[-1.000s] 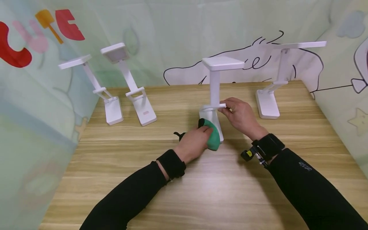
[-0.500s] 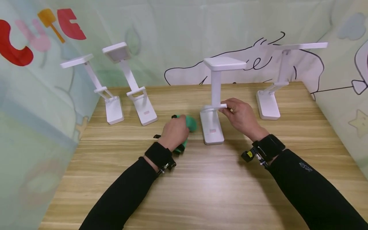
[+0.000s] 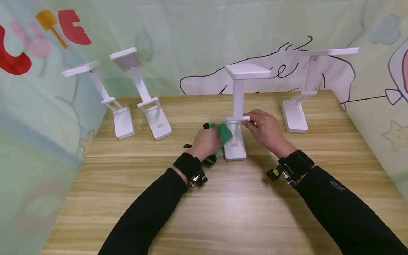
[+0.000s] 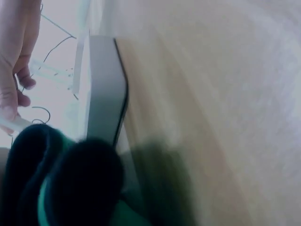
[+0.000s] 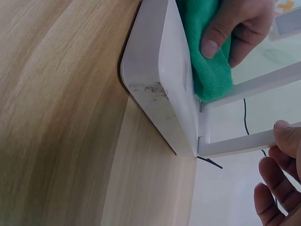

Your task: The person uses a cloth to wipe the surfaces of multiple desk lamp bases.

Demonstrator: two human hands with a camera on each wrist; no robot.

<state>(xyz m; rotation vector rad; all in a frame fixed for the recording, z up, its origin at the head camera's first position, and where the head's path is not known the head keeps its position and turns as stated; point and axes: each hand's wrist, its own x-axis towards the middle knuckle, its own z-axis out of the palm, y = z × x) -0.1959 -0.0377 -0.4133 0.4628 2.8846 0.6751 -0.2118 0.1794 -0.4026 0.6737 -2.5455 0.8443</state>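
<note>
Person at the tabletop, both hands on one white lamp. That lamp stands upright a bit right of the middle, base flat on the tabletop, panel level on top. Left hand grips a green cloth, fingers curled over it, and the cloth is against the left part of the base, up near the hinge. Cloth has black parts at its ends; in the left wrist view they fill the lower left corner, dark and blurry. Right hand pinches the end of the lamp's crossbar between thumb and finger, other fingers loosely bent. Base has a small pinkish patch on its top face, and a dark smudge by one corner, clear from the right wrist. Three more white lamps, all well apart from the hands' one: a far-left lamp, a second lamp near it with its panel's underside turned our way, and a right lamp with its panel nearly flat. Black sleeves, black straps on both wrists. Behind it all I see a pale printed backdrop, coloured letters at upper left, line drawing across the back.
</note>
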